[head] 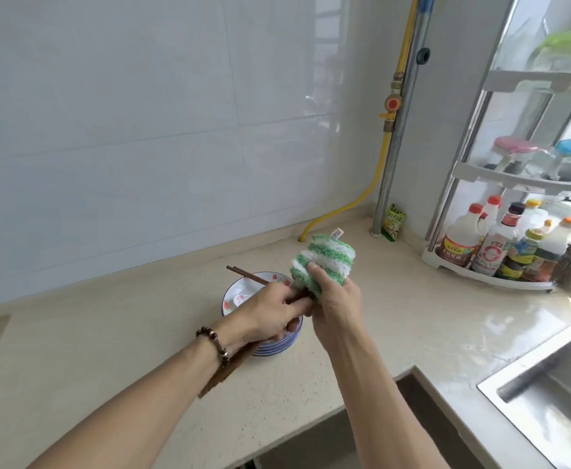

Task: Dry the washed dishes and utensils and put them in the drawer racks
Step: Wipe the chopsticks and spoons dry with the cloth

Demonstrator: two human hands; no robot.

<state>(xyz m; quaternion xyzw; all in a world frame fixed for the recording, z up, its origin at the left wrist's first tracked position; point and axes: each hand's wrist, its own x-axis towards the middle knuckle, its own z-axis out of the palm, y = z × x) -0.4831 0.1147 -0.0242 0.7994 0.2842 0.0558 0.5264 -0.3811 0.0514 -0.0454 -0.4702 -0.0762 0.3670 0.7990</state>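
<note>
Two hands work over the bowls (270,346): the left hand (270,313) grips the chopsticks (247,275), pointing to ten o'clock, so the right hand (336,299), squeezing the cloth (324,262), can rub them dry.

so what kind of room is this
Most likely a home kitchen: a steel sink set into a stone countertop, a corner rack of sauce bottles, and a tiled wall with a yellow gas hose. The hands are wiping chopsticks with a cloth.

Sauce bottles (500,242) crowd a corner rack (480,277) near a yellow hose (375,184).
</note>
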